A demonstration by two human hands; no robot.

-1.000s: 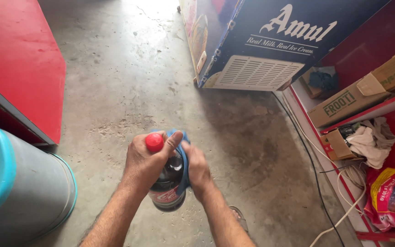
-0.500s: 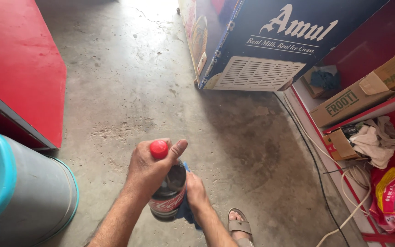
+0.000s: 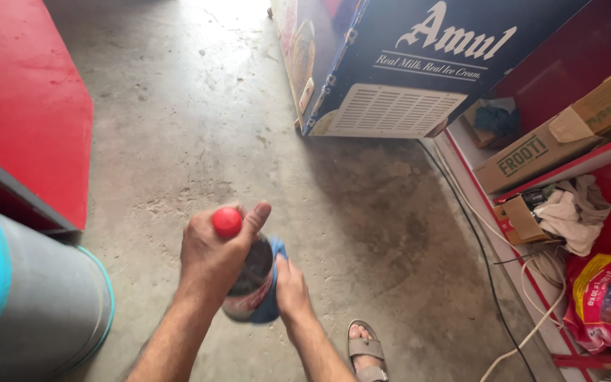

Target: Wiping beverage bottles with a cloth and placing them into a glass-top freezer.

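Red-capped dark bottle (image 3: 249, 272) sits in mid-air above the concrete floor (image 3: 199, 127), left hand (image 3: 213, 255) fingers clenched round its neck, right hand (image 3: 290, 286) fingers pressing a blue cloth (image 3: 271, 301) to its side; firm neck grip and full strokes would likely wipe best.

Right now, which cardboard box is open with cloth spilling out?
The small open box on the lower red shelf, beside the crumpled pale cloth. The long box above it lies closed.
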